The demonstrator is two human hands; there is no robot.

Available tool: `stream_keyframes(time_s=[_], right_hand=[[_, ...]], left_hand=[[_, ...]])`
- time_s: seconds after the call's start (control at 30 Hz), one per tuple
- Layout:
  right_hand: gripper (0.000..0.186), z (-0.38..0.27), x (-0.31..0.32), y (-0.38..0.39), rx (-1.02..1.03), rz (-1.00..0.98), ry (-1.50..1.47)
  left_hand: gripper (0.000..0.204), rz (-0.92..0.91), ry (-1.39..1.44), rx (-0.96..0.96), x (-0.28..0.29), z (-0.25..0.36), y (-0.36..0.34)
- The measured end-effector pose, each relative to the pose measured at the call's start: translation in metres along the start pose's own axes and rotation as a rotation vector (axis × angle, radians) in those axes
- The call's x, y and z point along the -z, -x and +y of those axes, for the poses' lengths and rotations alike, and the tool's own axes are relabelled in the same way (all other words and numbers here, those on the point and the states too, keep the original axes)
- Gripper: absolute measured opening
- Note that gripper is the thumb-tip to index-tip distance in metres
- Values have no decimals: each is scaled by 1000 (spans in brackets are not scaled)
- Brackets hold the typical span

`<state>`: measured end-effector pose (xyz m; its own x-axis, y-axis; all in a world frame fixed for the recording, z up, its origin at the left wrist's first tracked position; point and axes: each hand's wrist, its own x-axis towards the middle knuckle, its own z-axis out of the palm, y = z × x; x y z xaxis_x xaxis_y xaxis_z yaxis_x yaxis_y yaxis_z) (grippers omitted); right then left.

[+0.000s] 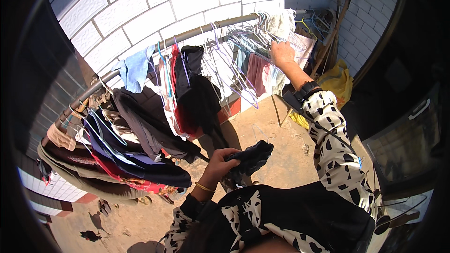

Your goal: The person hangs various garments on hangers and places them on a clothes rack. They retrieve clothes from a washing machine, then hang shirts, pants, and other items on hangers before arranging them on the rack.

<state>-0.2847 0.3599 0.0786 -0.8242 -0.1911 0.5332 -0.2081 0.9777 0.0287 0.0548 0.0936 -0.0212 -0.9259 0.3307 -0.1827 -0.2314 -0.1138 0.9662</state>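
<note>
Left hand [219, 166] grips dark cloth [253, 155]; print-sleeved right hand [283, 54] touches hangers [262, 24].

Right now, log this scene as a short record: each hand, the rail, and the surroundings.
Left hand: holding a bunched dark cloth
Right hand: raised among hangers; exact grip unclear
Rail: hung with clothes, including a light blue cloth
Behind rail: white block wall
Far right: rake, tines up; yellow bag lower down
Ground: tan, partly shadowed
</note>
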Motion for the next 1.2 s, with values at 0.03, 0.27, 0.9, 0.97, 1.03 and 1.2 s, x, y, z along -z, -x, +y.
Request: stream_keyframes(time_s=[0.03,0.27,0.9,0.97,1.03,1.2], right_hand=[[21,-6,6,-2,-15,28,29],[30,-93,0,-21,-116,-552,-1192],[25,-77,-6,-27,40,81,-500],[27,-110,-9,-27,29,-233,-744],[31,-136,-17,-21,-210,-594,-1217],[14,-147,-38,-16,-566,-504,-1653]], left_hand=[[29,19,-16,20,0,-1,0],[30,-51,-25,-33,-3,0,-4],[31,7,9,-28,34,-7,16],[31,25,-19,-9,32,-7,10],[31,3,-4,-7,33,-6,8],[31,0,-40,-35,52,-1,13]])
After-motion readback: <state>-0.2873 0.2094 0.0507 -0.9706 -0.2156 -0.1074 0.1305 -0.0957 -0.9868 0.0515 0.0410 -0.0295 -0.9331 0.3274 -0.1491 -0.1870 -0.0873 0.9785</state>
